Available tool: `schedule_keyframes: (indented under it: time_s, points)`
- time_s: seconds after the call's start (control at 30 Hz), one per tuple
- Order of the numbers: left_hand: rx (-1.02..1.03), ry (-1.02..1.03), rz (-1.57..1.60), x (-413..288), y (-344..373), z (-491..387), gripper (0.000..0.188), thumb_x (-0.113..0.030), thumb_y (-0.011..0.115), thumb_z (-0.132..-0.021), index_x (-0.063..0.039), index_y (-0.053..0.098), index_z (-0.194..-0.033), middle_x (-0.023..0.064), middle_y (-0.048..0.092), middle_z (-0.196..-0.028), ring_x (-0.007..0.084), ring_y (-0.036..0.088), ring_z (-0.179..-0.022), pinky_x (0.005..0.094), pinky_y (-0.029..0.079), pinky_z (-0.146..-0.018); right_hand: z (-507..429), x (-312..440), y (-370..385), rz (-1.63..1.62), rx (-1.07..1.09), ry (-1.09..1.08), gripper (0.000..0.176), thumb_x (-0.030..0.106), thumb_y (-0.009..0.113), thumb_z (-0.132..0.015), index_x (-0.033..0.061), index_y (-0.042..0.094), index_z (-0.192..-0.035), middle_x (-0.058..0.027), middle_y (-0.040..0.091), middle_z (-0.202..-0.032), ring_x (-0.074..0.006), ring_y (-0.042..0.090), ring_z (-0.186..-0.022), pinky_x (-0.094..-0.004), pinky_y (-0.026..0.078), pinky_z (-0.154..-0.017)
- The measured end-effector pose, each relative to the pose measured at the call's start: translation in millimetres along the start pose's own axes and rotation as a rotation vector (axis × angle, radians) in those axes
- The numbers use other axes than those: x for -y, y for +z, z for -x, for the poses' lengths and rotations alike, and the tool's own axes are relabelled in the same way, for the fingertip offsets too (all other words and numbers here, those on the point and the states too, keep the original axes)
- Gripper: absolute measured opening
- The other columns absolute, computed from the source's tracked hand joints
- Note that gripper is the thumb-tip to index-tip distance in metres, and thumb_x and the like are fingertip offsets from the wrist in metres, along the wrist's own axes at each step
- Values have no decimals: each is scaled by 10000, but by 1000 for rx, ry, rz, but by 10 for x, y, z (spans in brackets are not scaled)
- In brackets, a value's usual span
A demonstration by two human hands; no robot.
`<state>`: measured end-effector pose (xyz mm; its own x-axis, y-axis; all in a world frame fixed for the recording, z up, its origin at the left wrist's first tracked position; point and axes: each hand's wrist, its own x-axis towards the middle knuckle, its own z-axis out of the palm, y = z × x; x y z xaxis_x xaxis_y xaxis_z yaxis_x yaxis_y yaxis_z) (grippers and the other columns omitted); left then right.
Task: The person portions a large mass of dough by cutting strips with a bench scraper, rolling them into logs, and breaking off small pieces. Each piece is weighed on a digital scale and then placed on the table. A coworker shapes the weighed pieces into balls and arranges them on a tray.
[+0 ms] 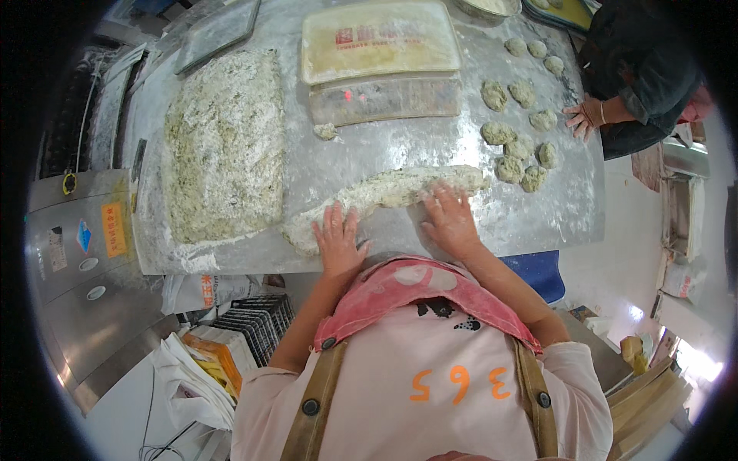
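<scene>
A long floured roll of greenish dough [392,189] lies across the metal worktable [369,148], its left end nearer to me. My left hand [339,239] rests with spread fingers on the left part of the roll. Farther right, my right hand [451,219] touches the roll near its right end, fingers over its near side. Neither hand grips it. A thick floured slab of the same dough [228,144] covers the table's left side. Several dough pieces [519,147] sit to the right of the roll.
A scale [386,98] stands at the back, a tray-like cover [380,49] on top and a dough scrap [326,131] before it. Another person's hand [585,118] leans on the right edge. A metal bowl [490,8] stands at the back. Black crates [259,317] are below left.
</scene>
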<state>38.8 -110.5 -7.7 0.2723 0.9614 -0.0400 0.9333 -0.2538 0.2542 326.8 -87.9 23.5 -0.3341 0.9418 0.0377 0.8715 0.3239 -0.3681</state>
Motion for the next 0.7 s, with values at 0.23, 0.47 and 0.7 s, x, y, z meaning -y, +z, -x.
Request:
schedule_keyframes:
  time_s: [0.23, 0.47, 0.7]
  points:
    - [106, -45, -42, 380, -130, -633, 846, -483, 817, -656, -126, 520, -1363, 127, 537, -1316, 306, 474, -1252, 538, 326, -1076, -650, -218, 202, 139, 96, -201, 654, 446, 692, -816, 146, 489, -1361, -129, 471, -1403, -309, 422, -1331, -559, 285, -1115]
    - [-112, -102, -101, 1172, -228, -1373, 496, -413, 706, -830, -84, 638, -1195, 161, 621, -1136, 347, 551, -1097, 442, 418, -985, -1766, -624, -55, 133, -34, 21, 344, 355, 630, -878, 88, 646, -1094, -110, 623, -1156, -301, 567, -1102, -470, 419, -978]
    - [-65, -2, 7, 735, -64, -790, 510, -309, 676, -854, -171, 571, -1334, 165, 537, -1331, 350, 504, -1231, 568, 329, -1060, -1053, -343, 54, 99, -111, -145, 482, 309, 652, -865, 100, 565, -1291, -111, 533, -1336, -314, 485, -1247, -550, 317, -1074]
